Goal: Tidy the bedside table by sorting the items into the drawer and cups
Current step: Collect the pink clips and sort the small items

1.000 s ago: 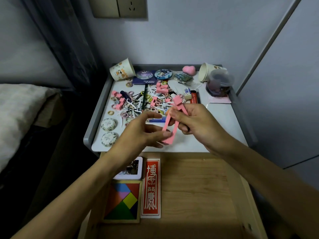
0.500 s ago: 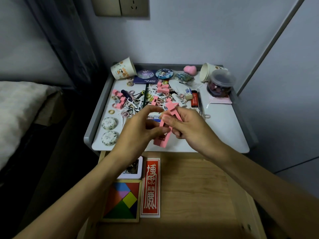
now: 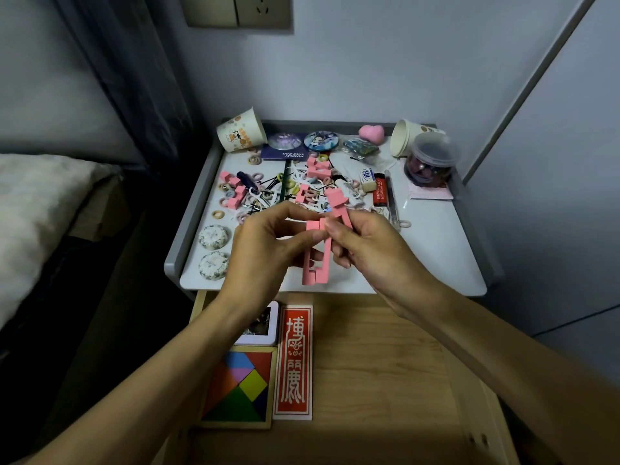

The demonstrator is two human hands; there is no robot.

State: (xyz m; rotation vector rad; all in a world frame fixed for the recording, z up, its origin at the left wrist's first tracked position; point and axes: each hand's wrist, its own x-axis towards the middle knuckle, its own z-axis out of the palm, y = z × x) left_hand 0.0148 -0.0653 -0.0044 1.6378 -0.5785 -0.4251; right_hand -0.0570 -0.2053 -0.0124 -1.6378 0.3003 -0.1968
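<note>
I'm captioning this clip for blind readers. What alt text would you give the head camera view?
A left hand and right hand pinch pink plastic pieces over a cluttered bedside table with two tipped paper cups at its back. Below, the open wooden drawer holds a tangram puzzle and a red card.

Matt pink plastic piece [image 3: 322,256], wooden drawer [image 3: 379,364]

The bedside table [image 3: 436,256] carries two round tins [image 3: 213,237] left of the left hand [image 3: 265,253], with pink clips [image 3: 318,167] and a red lighter [image 3: 379,194] beyond the right hand [image 3: 369,250].
</note>
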